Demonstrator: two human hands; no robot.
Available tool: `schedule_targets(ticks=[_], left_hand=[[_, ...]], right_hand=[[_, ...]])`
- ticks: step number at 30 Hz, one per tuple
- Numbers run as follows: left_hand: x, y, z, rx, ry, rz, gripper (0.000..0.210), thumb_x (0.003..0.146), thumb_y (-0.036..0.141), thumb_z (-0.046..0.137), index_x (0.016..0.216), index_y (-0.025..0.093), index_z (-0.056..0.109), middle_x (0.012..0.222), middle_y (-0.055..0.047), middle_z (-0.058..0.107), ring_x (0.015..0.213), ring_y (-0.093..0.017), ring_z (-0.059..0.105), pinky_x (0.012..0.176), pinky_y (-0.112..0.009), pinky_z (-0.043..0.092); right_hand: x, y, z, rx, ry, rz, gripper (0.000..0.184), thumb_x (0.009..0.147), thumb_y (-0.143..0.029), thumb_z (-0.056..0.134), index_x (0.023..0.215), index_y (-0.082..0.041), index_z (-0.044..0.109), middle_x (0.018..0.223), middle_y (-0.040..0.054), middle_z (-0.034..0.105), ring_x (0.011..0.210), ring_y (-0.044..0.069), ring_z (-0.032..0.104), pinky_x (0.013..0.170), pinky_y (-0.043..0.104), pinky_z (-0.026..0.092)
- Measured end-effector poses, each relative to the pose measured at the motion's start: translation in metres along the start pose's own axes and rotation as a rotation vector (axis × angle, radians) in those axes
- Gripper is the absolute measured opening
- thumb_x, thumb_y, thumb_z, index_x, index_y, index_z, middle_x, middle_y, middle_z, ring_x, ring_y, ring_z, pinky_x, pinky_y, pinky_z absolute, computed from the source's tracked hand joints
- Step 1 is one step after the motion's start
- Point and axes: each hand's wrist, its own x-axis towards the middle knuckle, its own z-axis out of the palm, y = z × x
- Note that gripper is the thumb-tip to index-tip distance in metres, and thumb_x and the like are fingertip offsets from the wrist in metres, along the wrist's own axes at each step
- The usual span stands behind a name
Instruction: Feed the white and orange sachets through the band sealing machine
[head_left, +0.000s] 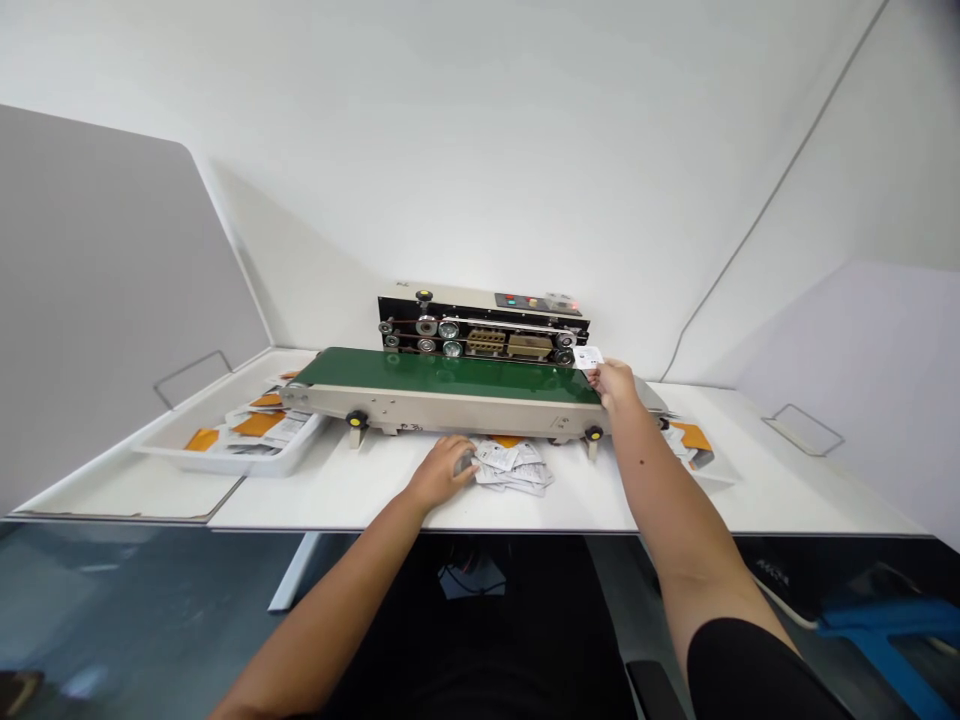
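Observation:
My right hand [613, 383] pinches a small white printed packet [588, 357] by its lower edge. That packet stands upright at the right end of the band sealer [480, 335], next to its rollers and above the end of the green conveyor belt [442, 372]. Down on the table, my left hand [442, 472] is at the left edge of a loose pile of white printed packets [514, 468]. Its fingers and thumb curl around a greyish packet [464, 462], partly hidden by the fingers.
A white tray [255, 464] on the left holds several white and orange packets. Another tray [716, 478], partly behind my right arm, holds more with an orange packet [691, 437]. Folding side panels flank the white table [787, 500]. A white wall stands behind the sealer.

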Motion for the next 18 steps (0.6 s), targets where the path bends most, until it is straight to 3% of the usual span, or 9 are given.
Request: schedule_targets(ticks=[5, 8, 11, 14, 18], left_hand=[[0.000, -0.001, 0.001, -0.005, -0.017, 0.008, 0.027, 0.089, 0.030, 0.065, 0.115, 0.023, 0.061, 0.119, -0.007, 0.062, 0.113, -0.026, 0.056, 0.101, -0.043, 0.044], [0.000, -0.001, 0.001, -0.003, -0.017, 0.004, 0.026, 0.089, 0.030, 0.064, 0.114, 0.023, 0.061, 0.120, -0.007, 0.062, 0.113, -0.026, 0.056, 0.101, -0.044, 0.044], [0.000, -0.002, 0.002, -0.009, -0.013, -0.003, 0.026, 0.088, 0.029, 0.064, 0.114, 0.024, 0.062, 0.119, -0.007, 0.063, 0.112, -0.026, 0.056, 0.101, -0.044, 0.045], [0.000, -0.004, 0.003, -0.018, -0.012, -0.005, 0.026, 0.088, 0.030, 0.064, 0.114, 0.024, 0.062, 0.121, -0.007, 0.062, 0.114, -0.026, 0.055, 0.102, -0.044, 0.044], [0.000, -0.004, 0.002, -0.016, -0.017, -0.006, 0.025, 0.088, 0.030, 0.063, 0.113, 0.023, 0.063, 0.122, -0.008, 0.062, 0.115, -0.027, 0.055, 0.102, -0.045, 0.044]], right_hand=[[-0.002, -0.001, -0.007, 0.116, 0.034, -0.016, 0.017, 0.074, -0.017, 0.066, 0.089, -0.019, 0.057, 0.056, -0.0027, 0.061, 0.040, 0.009, 0.053, 0.034, 0.014, 0.036], [-0.005, 0.000, -0.011, 0.213, 0.058, -0.129, 0.024, 0.074, -0.025, 0.072, 0.090, -0.022, 0.054, 0.049, -0.0095, 0.052, 0.036, 0.007, 0.047, 0.034, 0.012, 0.034], [-0.008, -0.001, -0.013, 0.299, -0.010, -0.200, 0.028, 0.072, -0.027, 0.077, 0.089, -0.022, 0.055, 0.050, -0.0093, 0.053, 0.041, 0.008, 0.053, 0.041, 0.013, 0.043], [-0.009, -0.006, -0.016, 0.415, -0.132, -0.170, 0.025, 0.076, -0.029, 0.073, 0.090, -0.022, 0.053, 0.075, 0.0008, 0.070, 0.070, 0.015, 0.071, 0.054, 0.019, 0.054], [-0.004, -0.013, -0.022, 0.468, -0.253, -0.100, 0.021, 0.085, -0.039, 0.063, 0.094, -0.022, 0.054, 0.103, 0.0069, 0.072, 0.087, 0.020, 0.073, 0.057, 0.023, 0.057]])
